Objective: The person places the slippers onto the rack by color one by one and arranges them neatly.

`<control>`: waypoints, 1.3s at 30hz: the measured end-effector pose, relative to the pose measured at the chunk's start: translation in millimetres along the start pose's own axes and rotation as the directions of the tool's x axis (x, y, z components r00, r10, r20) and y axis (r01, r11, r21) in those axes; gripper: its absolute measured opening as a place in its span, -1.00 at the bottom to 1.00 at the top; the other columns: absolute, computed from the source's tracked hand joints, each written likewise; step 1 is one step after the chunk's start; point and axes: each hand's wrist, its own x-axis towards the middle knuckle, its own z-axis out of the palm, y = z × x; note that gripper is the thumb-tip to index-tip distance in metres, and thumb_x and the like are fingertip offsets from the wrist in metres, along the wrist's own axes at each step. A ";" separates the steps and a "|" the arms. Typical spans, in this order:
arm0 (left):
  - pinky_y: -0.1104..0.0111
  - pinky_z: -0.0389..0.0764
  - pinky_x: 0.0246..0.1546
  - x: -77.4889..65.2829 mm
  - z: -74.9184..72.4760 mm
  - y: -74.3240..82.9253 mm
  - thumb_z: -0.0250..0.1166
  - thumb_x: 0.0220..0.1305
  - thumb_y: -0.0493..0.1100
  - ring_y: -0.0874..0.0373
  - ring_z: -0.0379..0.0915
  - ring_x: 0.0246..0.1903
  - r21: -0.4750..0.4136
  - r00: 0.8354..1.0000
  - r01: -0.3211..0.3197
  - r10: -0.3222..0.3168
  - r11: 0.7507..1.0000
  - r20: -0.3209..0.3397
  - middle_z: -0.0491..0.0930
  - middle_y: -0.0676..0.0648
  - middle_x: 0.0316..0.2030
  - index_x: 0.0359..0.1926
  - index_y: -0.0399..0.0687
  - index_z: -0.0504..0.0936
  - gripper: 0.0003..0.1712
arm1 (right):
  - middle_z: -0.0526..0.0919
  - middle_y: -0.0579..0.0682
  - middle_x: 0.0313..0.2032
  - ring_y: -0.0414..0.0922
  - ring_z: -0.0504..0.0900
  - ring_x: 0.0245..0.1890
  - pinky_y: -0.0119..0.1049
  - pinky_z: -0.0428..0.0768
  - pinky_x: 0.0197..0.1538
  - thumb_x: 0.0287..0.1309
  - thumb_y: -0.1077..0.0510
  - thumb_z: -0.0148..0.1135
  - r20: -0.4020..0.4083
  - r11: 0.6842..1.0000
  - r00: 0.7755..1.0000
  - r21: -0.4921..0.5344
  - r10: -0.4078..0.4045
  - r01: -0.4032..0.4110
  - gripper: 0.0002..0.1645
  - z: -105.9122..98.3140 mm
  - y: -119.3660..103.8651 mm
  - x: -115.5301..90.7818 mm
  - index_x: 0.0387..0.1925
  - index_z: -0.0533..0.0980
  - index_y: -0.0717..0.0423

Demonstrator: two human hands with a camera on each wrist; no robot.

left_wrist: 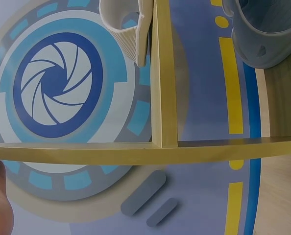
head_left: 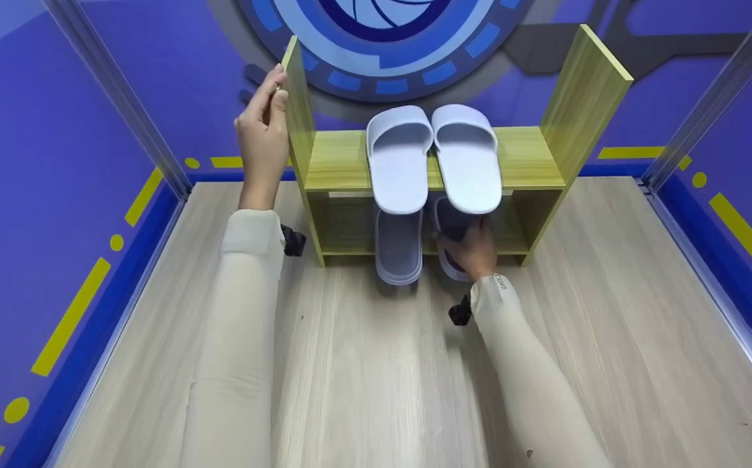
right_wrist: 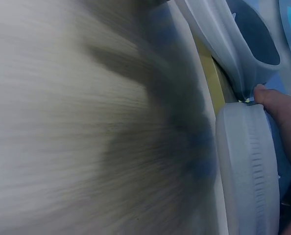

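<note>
A small wooden shoe rack (head_left: 333, 169) stands by the back wall. My left hand (head_left: 264, 130) touches the outer side of its left upright panel (head_left: 296, 97), near the top. On the upper shelf lie two white slippers, the left slipper (head_left: 400, 169) and the right slipper (head_left: 470, 169), toes to the wall and heels past the front edge. Below them sit a left grey slipper (head_left: 399, 250) and a right grey slipper (head_left: 447, 221). My right hand (head_left: 475, 250) grips the lower right one; its fingers are partly hidden under the slipper above. In the right wrist view, the thumb (right_wrist: 278, 105) rests along that slipper's edge.
A right upright panel (head_left: 587, 97) rises on the rack's other side. Blue printed walls (head_left: 44, 162) with metal corner posts (head_left: 122, 97) close in the left, back and right. Light wood-look flooring (head_left: 363, 377) stretches in front of the rack.
</note>
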 end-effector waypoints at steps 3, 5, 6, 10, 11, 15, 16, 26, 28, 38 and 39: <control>0.49 0.46 0.12 -0.7 -0.2 0.3 0.10 0.39 -0.12 0.36 0.40 0.21 0.000 1.000 -0.002 0.002 1.000 0.001 0.49 0.04 0.24 0.17 -0.10 0.56 -0.61 | 0.08 0.39 0.39 0.29 0.19 0.36 0.12 0.27 0.35 -0.05 -0.21 0.42 0.000 1.000 1.000 0.000 0.003 -0.003 0.28 0.2 -0.3 -0.3 0.44 -0.04 0.36; 0.49 0.45 0.14 -1.1 -1.1 1.4 0.10 0.40 -0.13 0.35 0.39 0.22 0.003 1.000 -0.004 0.004 1.000 0.001 0.49 0.04 0.25 0.18 -0.10 0.56 -0.61 | 0.09 0.40 0.38 0.29 0.19 0.36 0.13 0.26 0.35 -0.05 -0.21 0.42 0.002 1.000 1.000 -0.002 0.000 0.000 0.27 0.6 -0.8 -0.6 0.43 -0.03 0.36; 0.50 0.45 0.15 -1.2 -1.5 2.0 0.09 0.40 -0.13 0.35 0.39 0.22 0.002 1.000 -0.004 0.004 1.000 0.002 0.49 0.04 0.25 0.18 -0.10 0.56 -0.61 | 0.09 0.40 0.38 0.30 0.18 0.36 0.13 0.24 0.36 -0.05 -0.20 0.42 0.001 1.000 1.000 -0.002 -0.003 0.003 0.26 1.0 -0.9 -0.9 0.43 -0.03 0.37; 0.52 0.44 0.15 -1.6 -1.8 4.1 0.07 0.41 -0.12 0.35 0.36 0.25 0.005 1.000 -0.001 0.001 1.000 0.018 0.46 0.04 0.27 0.20 -0.09 0.54 -0.59 | 0.09 0.41 0.38 0.29 0.15 0.37 0.09 0.16 0.41 -0.06 -0.19 0.44 -0.013 1.000 1.000 0.006 -0.008 0.008 0.29 2.0 -2.1 -2.7 0.43 -0.05 0.39; 0.53 0.44 0.13 -1.7 -1.5 4.0 0.06 0.41 -0.12 0.35 0.36 0.25 0.007 1.000 0.001 -0.001 1.000 0.022 0.46 0.04 0.27 0.21 -0.09 0.53 -0.59 | 0.08 0.40 0.38 0.28 0.14 0.38 0.07 0.15 0.42 -0.07 -0.20 0.45 -0.016 1.000 1.000 0.010 -0.005 0.005 0.30 2.6 -2.3 -3.3 0.43 -0.06 0.39; 0.55 0.42 -0.01 -2.0 -1.3 2.2 0.03 0.43 -0.15 0.32 0.38 0.24 0.032 1.000 0.005 -0.006 0.999 0.025 0.43 0.01 0.30 0.25 -0.13 0.48 -0.57 | 0.10 0.39 0.38 0.25 0.16 0.38 0.00 0.13 0.44 -0.09 -0.18 0.47 -0.035 0.999 0.999 0.037 -0.022 0.023 0.31 6.2 -3.3 -6.0 0.44 -0.06 0.36; 0.55 0.41 -0.01 -1.8 -1.6 1.4 0.03 0.43 -0.16 0.30 0.37 0.24 0.038 1.000 0.004 -0.005 0.999 0.025 0.42 0.00 0.30 0.26 -0.14 0.47 -0.57 | 0.10 0.39 0.38 0.25 0.16 0.37 0.00 0.12 0.44 -0.08 -0.17 0.47 -0.041 0.998 0.999 0.047 -0.036 0.038 0.30 7.3 -3.5 -6.7 0.43 -0.05 0.36; 0.54 0.23 0.31 -7.1 -14.2 1.3 -0.03 0.48 -0.07 0.38 0.12 0.38 0.125 0.984 -0.007 -0.015 0.992 0.177 0.19 0.11 0.43 0.43 0.07 0.24 -0.46 | 0.13 0.53 0.32 0.37 0.19 0.33 0.10 0.17 0.41 0.11 0.04 0.30 -0.104 0.987 0.990 0.119 -0.099 0.111 -0.03 9.1 3.5 -12.3 0.35 0.09 0.52; 0.53 0.13 0.37 -11.4 -16.7 -0.4 -0.05 0.49 -0.03 0.40 0.02 0.41 0.171 0.977 -0.015 -0.022 0.985 0.210 0.09 0.15 0.47 0.49 0.15 0.08 -0.39 | 0.17 0.54 0.30 0.38 0.23 0.31 0.11 0.20 0.39 0.17 0.06 0.26 -0.102 0.984 0.988 0.126 -0.115 0.127 -0.11 5.6 5.1 -12.8 0.32 0.13 0.52; -0.10 -0.55 0.40 -52.4 -24.7 -27.5 -0.18 0.43 0.28 0.14 -0.44 0.52 0.438 0.965 -0.002 -0.113 0.899 0.237 -0.37 0.20 0.52 0.53 0.27 -0.33 -0.18 | 0.22 0.39 0.35 0.30 0.26 0.33 0.12 0.23 0.37 0.33 -0.15 0.05 0.090 0.988 0.984 0.017 -0.154 0.153 -0.16 -29.6 13.2 -23.2 0.43 0.11 0.24; -0.15 -0.59 0.37 -58.0 -25.3 -31.4 -0.18 0.42 0.30 0.10 -0.49 0.52 0.469 0.966 -0.003 -0.120 0.883 0.231 -0.41 0.16 0.53 0.53 0.27 -0.34 -0.17 | 0.20 0.38 0.37 0.31 0.25 0.34 0.14 0.23 0.37 0.33 -0.20 0.03 0.111 0.989 0.984 -0.013 -0.142 0.145 -0.13 -33.8 14.1 -24.6 0.44 0.08 0.22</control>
